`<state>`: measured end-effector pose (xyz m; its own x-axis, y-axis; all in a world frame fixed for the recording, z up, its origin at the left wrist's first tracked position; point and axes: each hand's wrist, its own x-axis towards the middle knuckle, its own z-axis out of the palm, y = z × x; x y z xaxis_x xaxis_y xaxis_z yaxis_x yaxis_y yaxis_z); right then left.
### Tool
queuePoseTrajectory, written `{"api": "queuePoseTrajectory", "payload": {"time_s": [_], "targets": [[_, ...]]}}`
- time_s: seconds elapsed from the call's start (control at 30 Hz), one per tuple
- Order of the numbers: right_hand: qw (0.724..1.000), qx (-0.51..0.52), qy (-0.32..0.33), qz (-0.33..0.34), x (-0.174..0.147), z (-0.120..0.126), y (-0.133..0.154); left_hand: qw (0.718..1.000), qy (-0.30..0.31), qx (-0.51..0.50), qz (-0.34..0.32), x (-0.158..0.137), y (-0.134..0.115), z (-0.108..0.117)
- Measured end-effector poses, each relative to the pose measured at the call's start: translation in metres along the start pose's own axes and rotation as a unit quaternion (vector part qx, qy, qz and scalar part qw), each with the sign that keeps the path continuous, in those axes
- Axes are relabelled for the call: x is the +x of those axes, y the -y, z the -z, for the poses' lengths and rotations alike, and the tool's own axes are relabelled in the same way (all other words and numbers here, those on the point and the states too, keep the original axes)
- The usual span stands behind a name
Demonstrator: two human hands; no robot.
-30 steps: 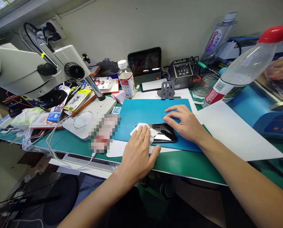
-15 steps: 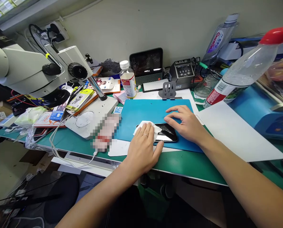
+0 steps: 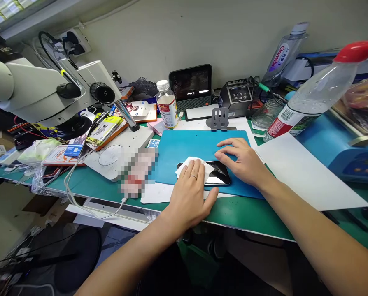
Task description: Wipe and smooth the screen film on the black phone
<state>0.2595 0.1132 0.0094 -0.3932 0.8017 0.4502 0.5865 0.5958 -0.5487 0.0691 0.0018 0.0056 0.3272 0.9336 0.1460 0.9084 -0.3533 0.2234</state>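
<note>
Green desktop (image 3: 233,216) bears a blue mat (image 3: 178,142), where a black phone (image 3: 220,177) lies partly under a white cloth (image 3: 208,168). Flat and open, the left hand (image 3: 190,197) presses the cloth against the phone; the right hand (image 3: 243,163), loosely curved and half open, sits by the phone's right end. A microscope (image 3: 37,84) stands at left

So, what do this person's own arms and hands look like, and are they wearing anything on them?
The left hand has a thin, silver-coloured ring on one finger. The right hand shows no ring. Neither hand has a glove, and both forearms are bare as far as they show: no sleeve, watch or bracelet.
</note>
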Motion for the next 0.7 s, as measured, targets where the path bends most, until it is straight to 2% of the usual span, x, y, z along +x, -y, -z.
{"api": "queuePoseTrajectory", "payload": {"time_s": [0.07,0.23,0.3,0.4,0.57,0.7], "targets": [[1.000,0.004,-0.002,-0.006,0.000,0.002,-0.002,1.000,0.001,0.003,-0.007,-0.006,0.001,0.001],[0.999,0.034,0.006,-0.016,0.000,0.003,-0.002,1.000,0.005,0.026,-0.011,-0.042,0.011,0.007],[0.999,0.044,0.000,-0.025,0.001,0.001,-0.001,0.999,0.008,0.031,-0.013,-0.045,0.012,0.007],[0.997,0.059,-0.013,-0.037,0.002,0.000,-0.001,1.000,0.003,0.019,-0.020,-0.032,0.002,0.002],[0.996,0.069,-0.022,-0.049,0.003,0.000,-0.001,0.999,-0.002,-0.021,-0.050,0.003,-0.032,-0.014],[0.997,0.057,-0.020,-0.056,0.002,0.002,-0.001,0.998,-0.003,-0.043,-0.052,0.010,-0.040,-0.015]]}}
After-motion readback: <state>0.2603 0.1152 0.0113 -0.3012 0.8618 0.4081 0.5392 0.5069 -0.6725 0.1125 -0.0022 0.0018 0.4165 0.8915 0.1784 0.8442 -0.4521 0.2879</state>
